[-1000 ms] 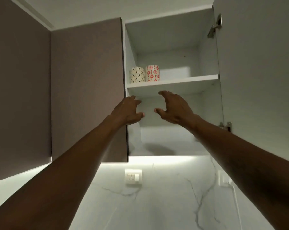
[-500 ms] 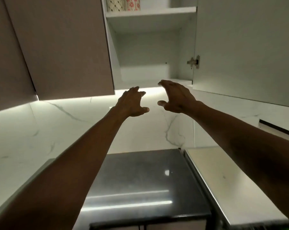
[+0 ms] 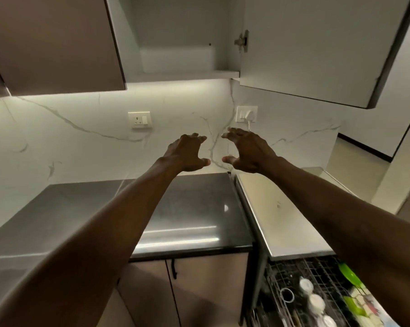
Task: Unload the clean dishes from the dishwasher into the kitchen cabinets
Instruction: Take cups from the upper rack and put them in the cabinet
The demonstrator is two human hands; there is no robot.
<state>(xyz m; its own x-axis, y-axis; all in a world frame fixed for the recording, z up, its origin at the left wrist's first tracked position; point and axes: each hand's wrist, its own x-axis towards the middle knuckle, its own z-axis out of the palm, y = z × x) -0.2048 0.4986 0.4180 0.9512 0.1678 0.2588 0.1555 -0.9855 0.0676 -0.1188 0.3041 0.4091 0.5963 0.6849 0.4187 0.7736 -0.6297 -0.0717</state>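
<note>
My left hand (image 3: pixel 187 153) and my right hand (image 3: pixel 247 153) are held out side by side in front of the marble wall, fingers curled and apart, with nothing in them. Above them the wall cabinet (image 3: pixel 182 74) stands open, its lower shelf bare and its door (image 3: pixel 317 48) swung out to the right. At the bottom right the dishwasher rack (image 3: pixel 293 291) is pulled out. It holds white cups (image 3: pixel 316 303), a green utensil (image 3: pixel 349 274) and other dishes, partly hidden by my right forearm.
A dark counter (image 3: pixel 194 208) lies below my hands. A pale top (image 3: pixel 277 208) sits over the dishwasher. Two wall sockets (image 3: pixel 140 119) (image 3: pixel 247 114) are on the backsplash, one with a plug in it. A closed brown cabinet (image 3: pixel 53 43) hangs at upper left.
The view has tipped down from the cabinet's upper shelf with two mugs to the counter and dishwasher. Both hands have come down from the cabinet, staying empty and side by side.
</note>
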